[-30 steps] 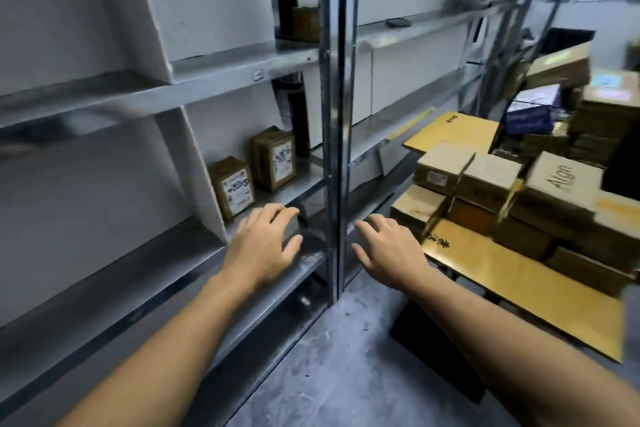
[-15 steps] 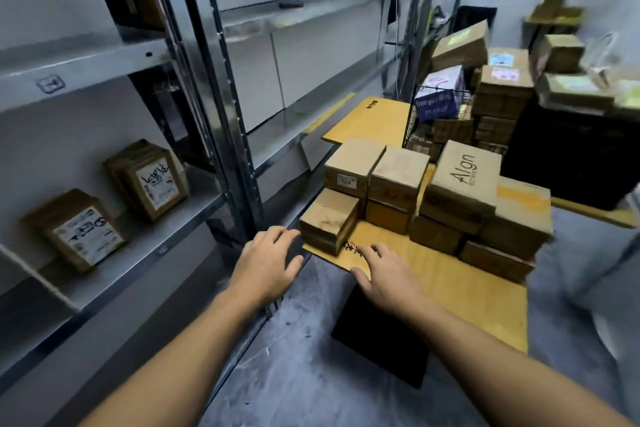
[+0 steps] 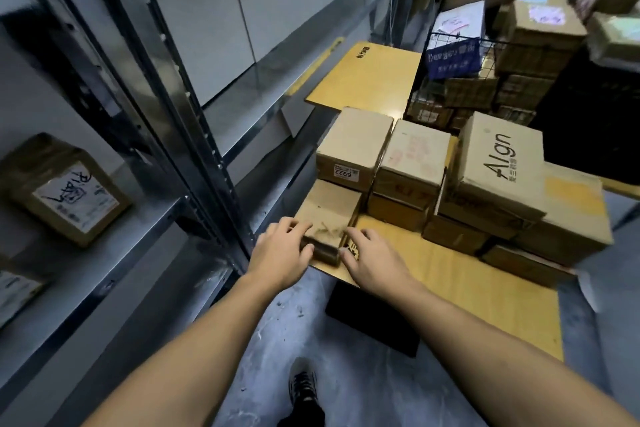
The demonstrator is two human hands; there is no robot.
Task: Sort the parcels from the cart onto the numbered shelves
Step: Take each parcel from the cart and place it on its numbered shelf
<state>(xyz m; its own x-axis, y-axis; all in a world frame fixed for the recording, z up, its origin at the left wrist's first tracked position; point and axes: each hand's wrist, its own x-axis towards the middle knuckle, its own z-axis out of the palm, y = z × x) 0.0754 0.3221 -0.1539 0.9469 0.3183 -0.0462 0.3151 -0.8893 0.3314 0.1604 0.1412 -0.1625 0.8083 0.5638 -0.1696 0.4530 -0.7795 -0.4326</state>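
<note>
Our left hand (image 3: pixel 282 253) holds the near left corner of a small box (image 3: pixel 329 211). Its fingers lie bent over the top edge and the thumb presses on the front side. Our right hand (image 3: pixel 375 260) is just beside the right side of the same box. Its fingers are loose and a little spread over the yellow cart (image 3: pixel 467 291), and we cannot tell if they touch the box. The small box sits flat at the front left corner of the cart. Behind it and higher up is a box with the number 6922 (image 3: pixel 353 146) on its sticker. More boxes are piled to the right, and the top one says Algn (image 3: pixel 498 163). On our left is a metal shelf (image 3: pixel 145 225) with a tilted brown box (image 3: pixel 65 191) that has a white sticker. Below, one dark shoe (image 3: pixel 303 388) stands on the grey floor (image 3: pixel 277 329).
</note>
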